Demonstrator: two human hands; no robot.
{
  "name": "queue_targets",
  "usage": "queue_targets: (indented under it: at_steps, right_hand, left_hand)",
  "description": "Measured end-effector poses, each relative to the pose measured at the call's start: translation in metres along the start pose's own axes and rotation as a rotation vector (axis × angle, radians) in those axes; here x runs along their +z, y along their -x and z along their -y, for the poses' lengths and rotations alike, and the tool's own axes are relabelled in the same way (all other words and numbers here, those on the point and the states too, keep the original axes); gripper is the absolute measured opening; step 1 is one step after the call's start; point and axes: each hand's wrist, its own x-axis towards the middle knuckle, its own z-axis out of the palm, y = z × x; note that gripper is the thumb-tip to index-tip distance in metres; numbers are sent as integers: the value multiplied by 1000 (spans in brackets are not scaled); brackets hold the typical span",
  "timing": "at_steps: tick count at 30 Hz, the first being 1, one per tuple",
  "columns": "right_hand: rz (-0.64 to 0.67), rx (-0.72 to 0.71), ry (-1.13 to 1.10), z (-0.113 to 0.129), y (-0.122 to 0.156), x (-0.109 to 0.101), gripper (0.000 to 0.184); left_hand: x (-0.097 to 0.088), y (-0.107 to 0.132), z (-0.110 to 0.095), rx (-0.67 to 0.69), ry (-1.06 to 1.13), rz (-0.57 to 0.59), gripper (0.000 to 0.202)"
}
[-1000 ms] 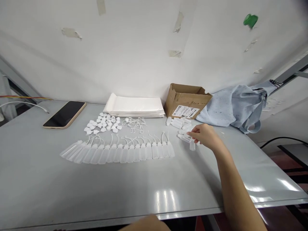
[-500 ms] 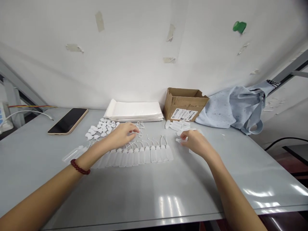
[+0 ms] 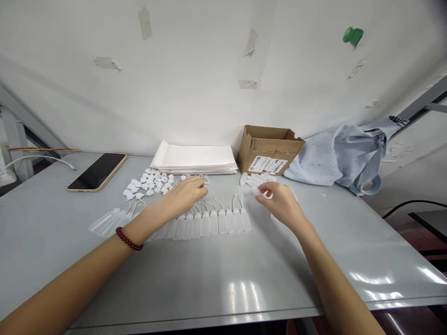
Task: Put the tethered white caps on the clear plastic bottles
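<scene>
My left hand is above the far side of a row of small translucent bottles, its fingertips pinched together among loose white curled tubes. What sits in the pinch, if anything, is hidden. Thin white tubes stick up from the necks of the lined-up bottles. My right hand is right of that row, with thumb and index finger closed round a small translucent bottle; most of it is covered by the hand. Just behind lies a pile of similar bottles.
White caps lie scattered left of centre, with a phone farther left. Along the wall stand a stack of white padded envelopes, a cardboard box and a light blue cloth.
My left hand has moved slightly right and its fingertips have drawn together. My right hand has lifted slightly, and its fingers are now round a bottle.
</scene>
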Motion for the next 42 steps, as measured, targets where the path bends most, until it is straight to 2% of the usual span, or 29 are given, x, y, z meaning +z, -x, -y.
queue_targets:
  at_steps: [3, 5, 8, 11, 14, 16, 21, 24, 28, 35, 42]
  right_hand:
    - [-85, -77, -94, 6, 2, 8, 15]
    - [-153, -193, -166, 10, 5, 14, 13]
    - [-265, -389, -253, 19, 12, 23, 11]
    - [-333, -503, -306, 30, 22, 29, 10]
    - [-323, -588, -356, 42, 34, 35, 11]
    - [-297, -647, -385, 48, 40, 38, 13]
    - [-278, -702, -403, 54, 49, 45, 18]
    - [-300, -720, -410, 54, 50, 47, 19]
    - [-287, -685, -416, 54, 50, 49, 21]
    - [-295, -685, -448, 53, 49, 51, 39]
    - [-281, -674, -464, 53, 50, 52, 36]
  left_hand:
    - [-3, 1, 2, 4, -32, 0, 27]
    - [-6, 2, 3, -7, -29, -30, 26]
    - [-14, 7, -1, -5, 61, -222, 19]
    - [-21, 13, -15, 33, 140, -451, 16]
    - [-21, 18, -31, 79, 145, -543, 14]
    - [-19, 19, -40, 84, 148, -567, 14]
    - [-15, 18, -56, -36, 201, -623, 10]
    - [-16, 18, -61, -17, 265, -617, 13]
    - [-15, 19, -66, -18, 311, -603, 15]
    - [-9, 22, -70, -9, 311, -599, 23]
    - [-3, 25, -70, 57, 271, -610, 32]
